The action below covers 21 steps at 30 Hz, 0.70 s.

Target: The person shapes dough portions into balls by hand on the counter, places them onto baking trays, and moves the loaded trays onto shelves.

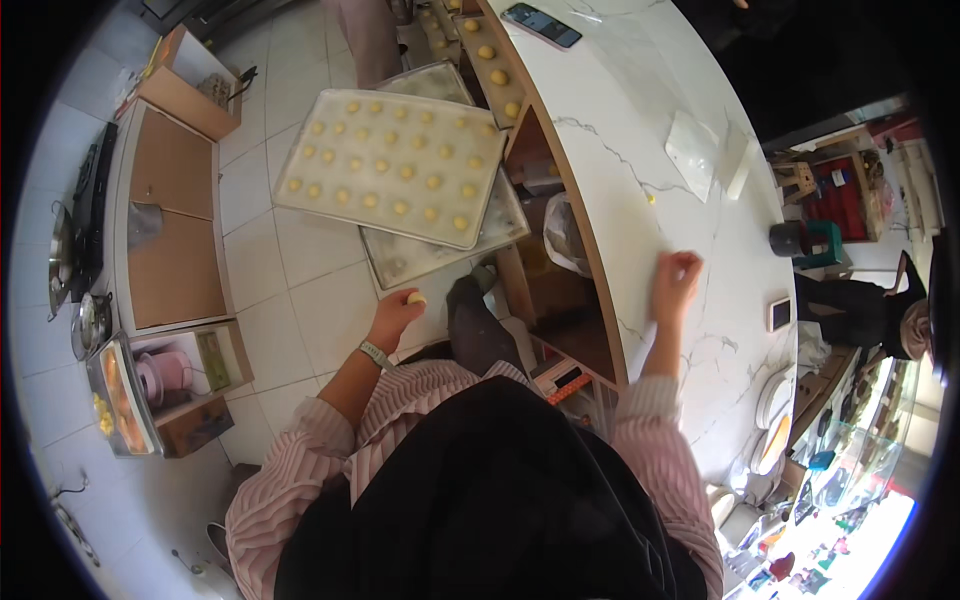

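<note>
My left hand [396, 320], with a pale watch strap on its wrist, is closed on a small yellow dough ball [417, 298], held at the fingertips in front of the trays. Over the white marble-patterned counter [640, 130] hovers my right hand [678, 283], its fingers curled together; whatever may be in them is hidden. A tiny yellow dough bit [650, 199] lies on the counter beyond that hand. Ahead of my left hand, a large baking tray [345, 205] carries rows of yellow dough balls. It rests crosswise over another baking tray [400, 270].
Further trays of dough balls [490, 52] stand at the far end beside the counter. A phone [541, 26], a clear plastic sheet [692, 155] and a second phone [778, 315] lie on the counter. A plastic bag [565, 235] sits in the opening below. Wooden cabinets [175, 220] line the left.
</note>
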Tool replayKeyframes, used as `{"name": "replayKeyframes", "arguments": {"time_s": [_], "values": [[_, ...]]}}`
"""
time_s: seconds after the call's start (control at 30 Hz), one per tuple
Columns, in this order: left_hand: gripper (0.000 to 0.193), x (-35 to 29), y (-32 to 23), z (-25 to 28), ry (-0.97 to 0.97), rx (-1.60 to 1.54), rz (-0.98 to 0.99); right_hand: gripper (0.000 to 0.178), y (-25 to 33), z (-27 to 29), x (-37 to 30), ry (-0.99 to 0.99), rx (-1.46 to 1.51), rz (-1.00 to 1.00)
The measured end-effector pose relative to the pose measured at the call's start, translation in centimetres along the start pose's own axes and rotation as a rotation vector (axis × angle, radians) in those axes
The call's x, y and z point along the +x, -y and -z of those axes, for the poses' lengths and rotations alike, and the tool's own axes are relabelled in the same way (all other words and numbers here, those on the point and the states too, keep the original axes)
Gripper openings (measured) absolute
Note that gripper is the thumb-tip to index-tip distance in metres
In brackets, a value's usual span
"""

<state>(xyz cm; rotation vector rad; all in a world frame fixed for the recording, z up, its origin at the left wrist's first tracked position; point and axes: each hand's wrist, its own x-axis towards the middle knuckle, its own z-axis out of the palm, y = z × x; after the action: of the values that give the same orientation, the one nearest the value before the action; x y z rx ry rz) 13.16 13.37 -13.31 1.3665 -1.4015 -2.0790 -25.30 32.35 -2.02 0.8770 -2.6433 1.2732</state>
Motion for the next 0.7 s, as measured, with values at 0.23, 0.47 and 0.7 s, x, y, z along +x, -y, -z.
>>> {"name": "replayKeyframes", "arguments": {"time_s": [0.23,0.47,0.7], "values": [[0.041,2.9,-2.1,2.9,-0.097,-0.169,0.199,0.026,-5.1,4.4,-4.2,-0.026,-0.211,-0.155],[0.041,13.5,-5.0,4.1,-0.190,-0.211,0.017,0.026,-1.4,-0.9,-0.9,-0.082,-0.072,-0.098],[0.040,16.2,-6.2,3.2,-0.147,0.049,0.012,0.021,-4.9,3.7,-1.4,-0.179,-0.048,-0.425]]}}
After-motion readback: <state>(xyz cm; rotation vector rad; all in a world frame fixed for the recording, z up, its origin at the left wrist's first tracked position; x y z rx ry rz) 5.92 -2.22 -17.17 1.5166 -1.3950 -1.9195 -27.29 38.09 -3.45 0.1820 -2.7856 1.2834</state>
